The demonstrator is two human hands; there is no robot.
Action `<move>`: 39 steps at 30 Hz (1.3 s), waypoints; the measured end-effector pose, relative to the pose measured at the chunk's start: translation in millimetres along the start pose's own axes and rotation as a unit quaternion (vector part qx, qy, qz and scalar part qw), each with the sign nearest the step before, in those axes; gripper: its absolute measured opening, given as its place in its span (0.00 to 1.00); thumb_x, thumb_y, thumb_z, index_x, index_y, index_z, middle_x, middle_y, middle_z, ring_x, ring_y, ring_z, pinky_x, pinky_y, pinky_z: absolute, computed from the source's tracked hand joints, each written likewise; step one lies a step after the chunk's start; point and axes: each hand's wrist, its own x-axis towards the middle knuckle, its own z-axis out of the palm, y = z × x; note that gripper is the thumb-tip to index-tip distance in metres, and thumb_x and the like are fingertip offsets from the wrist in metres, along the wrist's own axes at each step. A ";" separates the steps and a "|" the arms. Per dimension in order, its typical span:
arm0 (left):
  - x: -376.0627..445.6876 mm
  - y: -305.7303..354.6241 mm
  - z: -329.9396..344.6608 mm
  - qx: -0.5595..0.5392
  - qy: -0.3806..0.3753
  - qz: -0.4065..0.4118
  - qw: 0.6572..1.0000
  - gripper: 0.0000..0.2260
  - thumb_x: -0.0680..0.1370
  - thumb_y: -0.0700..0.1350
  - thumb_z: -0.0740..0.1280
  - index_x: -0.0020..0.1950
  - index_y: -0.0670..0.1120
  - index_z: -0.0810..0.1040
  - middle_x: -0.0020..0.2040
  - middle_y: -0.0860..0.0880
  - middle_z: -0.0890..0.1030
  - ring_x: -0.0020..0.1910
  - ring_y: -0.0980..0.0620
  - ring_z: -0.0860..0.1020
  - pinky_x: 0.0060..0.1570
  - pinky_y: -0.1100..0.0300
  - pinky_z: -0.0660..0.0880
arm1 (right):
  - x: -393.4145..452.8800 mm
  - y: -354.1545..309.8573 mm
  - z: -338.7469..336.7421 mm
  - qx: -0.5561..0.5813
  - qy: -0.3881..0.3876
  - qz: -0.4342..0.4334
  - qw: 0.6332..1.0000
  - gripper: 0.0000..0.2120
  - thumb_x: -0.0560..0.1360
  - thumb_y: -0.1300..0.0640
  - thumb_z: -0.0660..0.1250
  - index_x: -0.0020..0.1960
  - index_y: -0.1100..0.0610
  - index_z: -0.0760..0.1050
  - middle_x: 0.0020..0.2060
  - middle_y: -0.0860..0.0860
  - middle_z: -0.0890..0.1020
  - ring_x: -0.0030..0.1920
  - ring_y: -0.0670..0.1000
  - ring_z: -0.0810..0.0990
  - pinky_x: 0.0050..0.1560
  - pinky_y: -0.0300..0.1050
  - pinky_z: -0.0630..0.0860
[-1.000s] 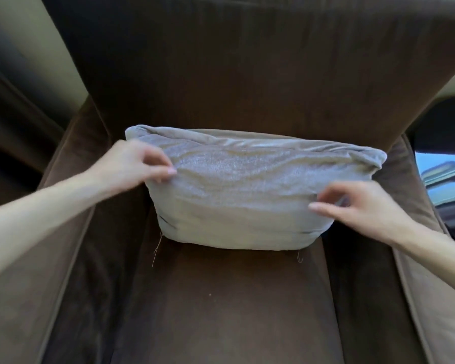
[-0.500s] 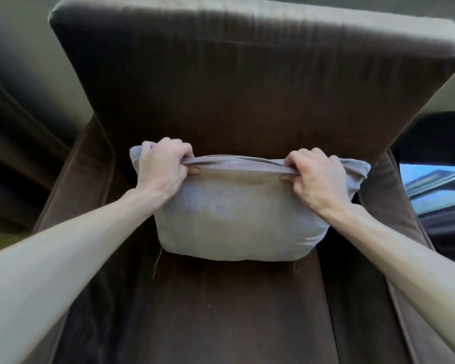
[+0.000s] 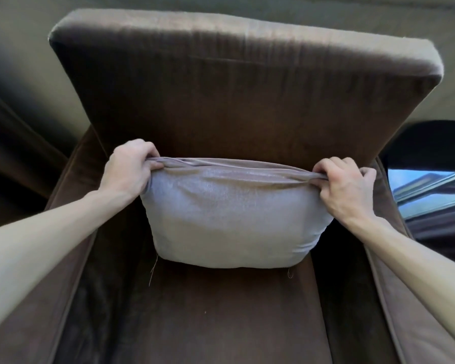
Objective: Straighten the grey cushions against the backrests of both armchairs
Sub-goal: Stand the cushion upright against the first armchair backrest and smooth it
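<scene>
A grey cushion (image 3: 231, 216) stands upright on the seat of a brown armchair (image 3: 221, 319), its back against the tall backrest (image 3: 237, 95). My left hand (image 3: 128, 169) pinches the cushion's top left corner in a fist. My right hand (image 3: 348, 187) grips the top right corner the same way. The top edge is pulled taut between both hands. A loose thread hangs from the cushion's lower left corner. Only this one armchair is in view.
Padded armrests (image 3: 71, 227) flank the seat on both sides. A pale wall (image 3: 16, 64) rises behind the chair. At the right, a dark round table edge (image 3: 431, 143) and a glossy reflective surface (image 3: 431, 190) sit beside the armrest.
Both hands went from the cushion's sides up to its top edge, then slid outward to the two top corners. The cushion now stands more upright.
</scene>
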 end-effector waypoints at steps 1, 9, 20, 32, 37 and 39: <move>-0.5 -1.0 1.0 -0.008 0.014 0.003 1.000 0.02 0.75 0.42 0.72 0.44 0.46 0.80 0.42 0.50 0.77 0.47 0.46 0.77 0.47 0.48 0.74 | -0.2 -1.1 -1.4 0.009 0.003 0.005 1.000 0.03 0.75 0.56 0.68 0.47 0.50 0.75 0.43 0.47 0.79 0.49 0.54 0.75 0.49 0.51 0.56; -4.5 -29.6 -10.9 0.000 -0.020 -0.035 0.999 0.03 0.74 0.39 0.73 0.47 0.43 0.84 0.44 0.45 0.81 0.48 0.43 0.78 0.49 0.54 0.71 | -2.2 38.2 -11.4 0.163 -0.116 0.154 0.968 0.10 0.73 0.63 0.72 0.53 0.54 0.80 0.45 0.56 0.81 0.52 0.59 0.79 0.48 0.42 0.69; -15.3 -32.4 -17.7 -0.070 -0.033 -0.128 0.989 0.03 0.75 0.39 0.74 0.47 0.41 0.85 0.41 0.45 0.83 0.39 0.54 0.79 0.35 0.73 0.68 | -12.4 46.4 -15.8 0.111 -0.162 0.185 0.963 0.04 0.75 0.51 0.70 0.48 0.43 0.78 0.42 0.50 0.84 0.49 0.58 0.81 0.51 0.58 0.80; -31.0 -61.0 17.7 -0.249 0.050 -0.221 0.942 0.11 0.78 0.53 0.68 0.54 0.49 0.83 0.49 0.46 0.84 0.45 0.47 0.81 0.50 0.50 0.80 | -7.4 6.1 -28.2 -0.008 -0.172 0.219 0.960 0.16 0.69 0.60 0.68 0.55 0.50 0.78 0.51 0.61 0.84 0.57 0.66 0.78 0.56 0.63 0.75; -83.9 -78.7 74.3 -0.399 0.029 -0.415 0.817 0.17 0.85 0.56 0.53 0.58 0.48 0.76 0.61 0.47 0.81 0.29 0.54 0.77 0.24 0.61 0.70 | 5.6 -97.0 -25.0 0.055 -0.118 0.040 0.991 0.26 0.66 0.55 0.62 0.63 0.56 0.77 0.58 0.58 0.83 0.62 0.63 0.76 0.61 0.60 0.73; -108.7 -83.9 102.1 -0.466 -0.013 -0.489 0.737 0.22 0.85 0.58 0.50 0.65 0.45 0.75 0.59 0.49 0.79 0.22 0.56 0.75 0.18 0.66 0.66 | 14.0 -151.9 -11.8 0.144 -0.144 -0.031 0.979 0.23 0.71 0.52 0.65 0.65 0.56 0.77 0.61 0.55 0.82 0.63 0.59 0.77 0.64 0.56 0.72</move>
